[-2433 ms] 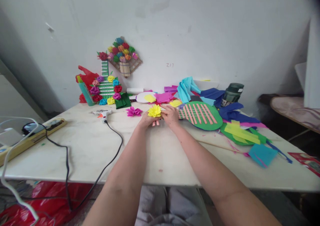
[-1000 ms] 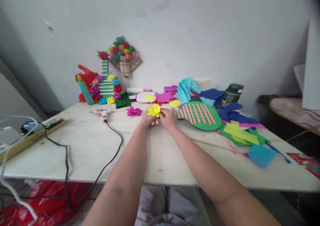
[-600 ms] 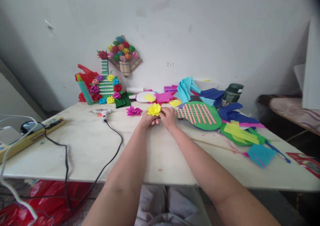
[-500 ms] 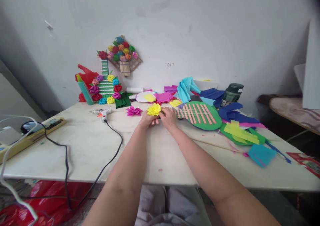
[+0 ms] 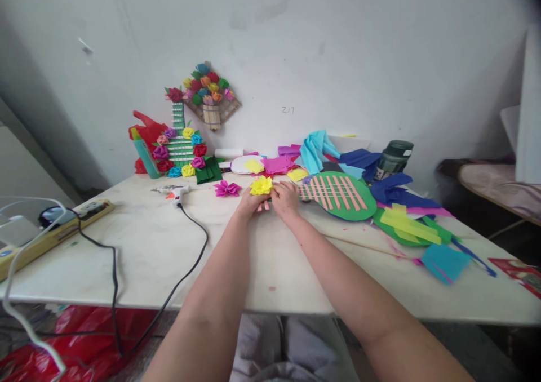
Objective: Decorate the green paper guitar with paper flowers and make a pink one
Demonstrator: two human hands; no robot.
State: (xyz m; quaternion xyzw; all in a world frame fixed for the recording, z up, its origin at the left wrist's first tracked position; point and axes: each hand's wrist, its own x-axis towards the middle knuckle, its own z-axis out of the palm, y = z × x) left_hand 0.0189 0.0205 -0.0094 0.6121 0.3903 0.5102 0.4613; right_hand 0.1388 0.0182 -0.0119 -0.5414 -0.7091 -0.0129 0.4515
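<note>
A green guitar-shaped paper craft (image 5: 350,196) with pink strips lies flat, its neck pointing left under my hands. On the neck's end sits a yellow paper flower (image 5: 261,185). My left hand (image 5: 251,201) is closed at the flower's near left side, its fingers pressed against it. Just right of the flower, my right hand (image 5: 285,198) curls over the neck; its fingertips are partly hidden. A magenta paper flower (image 5: 227,189) rests on the table to the left, apart from both hands.
Left on the table are a white glue gun (image 5: 178,195) with a black cord and a power strip (image 5: 59,230). Behind stand a flowered green craft (image 5: 181,149) and a glue bottle (image 5: 146,154). Crepe paper (image 5: 316,150) and a dark bottle (image 5: 394,159) are at the back right.
Almost nothing differs. The whole view has shifted very slightly; both hands stay at the yellow flower and the neck.
</note>
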